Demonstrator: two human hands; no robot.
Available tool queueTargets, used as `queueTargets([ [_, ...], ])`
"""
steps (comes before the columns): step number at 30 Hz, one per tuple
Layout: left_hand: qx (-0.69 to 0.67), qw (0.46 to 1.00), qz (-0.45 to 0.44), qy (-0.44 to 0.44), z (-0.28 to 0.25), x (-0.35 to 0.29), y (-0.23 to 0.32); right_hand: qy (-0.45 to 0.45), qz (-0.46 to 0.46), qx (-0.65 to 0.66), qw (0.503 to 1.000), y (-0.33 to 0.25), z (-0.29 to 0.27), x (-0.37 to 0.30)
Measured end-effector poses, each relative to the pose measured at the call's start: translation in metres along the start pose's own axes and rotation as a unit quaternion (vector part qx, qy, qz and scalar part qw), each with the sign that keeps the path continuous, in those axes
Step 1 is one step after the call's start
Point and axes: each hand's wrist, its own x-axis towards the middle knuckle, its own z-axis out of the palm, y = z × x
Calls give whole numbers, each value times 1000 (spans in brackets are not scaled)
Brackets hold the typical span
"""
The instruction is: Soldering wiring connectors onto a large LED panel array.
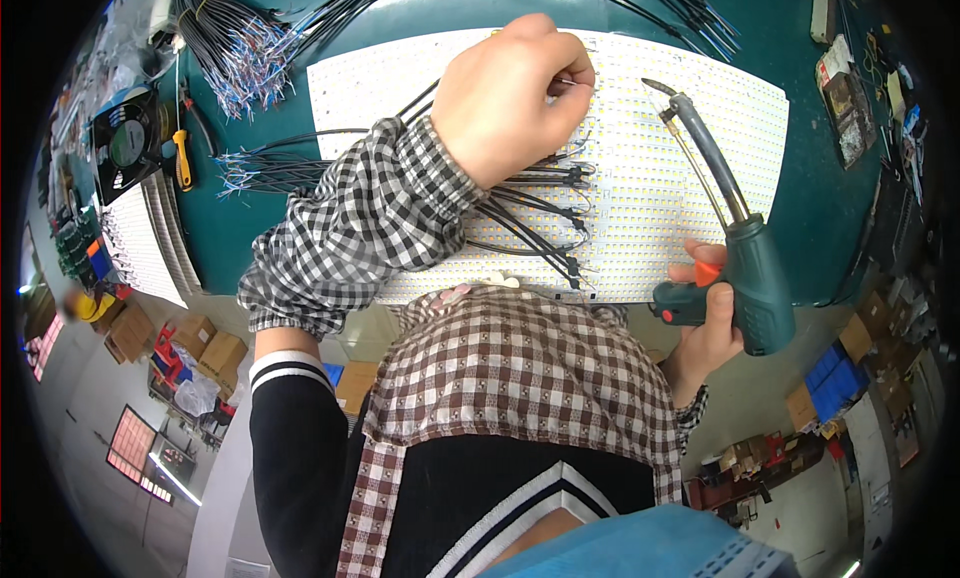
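Note:
My left hand [515, 98] is closed in a pinch above the upper middle of a white LED panel [670, 188], which carries rows of small yellow chips. A thin wire end shows between its thumb and forefinger; the rest of it is hidden by the hand. Below that hand, several black cables [520, 240] lie with their ends along a line down the panel's middle. My right hand [708, 328] is wrapped round a green soldering gun [762, 283] with an orange trigger. Its bent dark tip points up and left, over the right half of the panel.
Bundled black cables with stripped ends [240, 63] lie at the back left, and loose cables [270, 170] nearer. A yellow-handled screwdriver [182, 160], a small black fan [130, 138] and stacked white panels [150, 238] are at the left. A worn box [846, 103] sits far right.

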Motion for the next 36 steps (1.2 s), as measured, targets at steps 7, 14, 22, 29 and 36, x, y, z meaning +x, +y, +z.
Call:
queueTargets([
  [7,-21,1000,-18,4,0,-2,3,6,6,-8,1000,-1,0,-3],
  [14,26,999,6,23,4,-2,5,-4,19,-9,1000,0,-3,-5],
  [22,22,1000,4,17,5,-2,4,-27,56,-25,998,-7,1,-6],
  [29,24,1000,-3,12,5,0,6,-43,69,-18,997,-5,0,-6],
  [36,11,999,4,33,8,-3,4,-55,75,-7,996,-2,-2,-8],
])
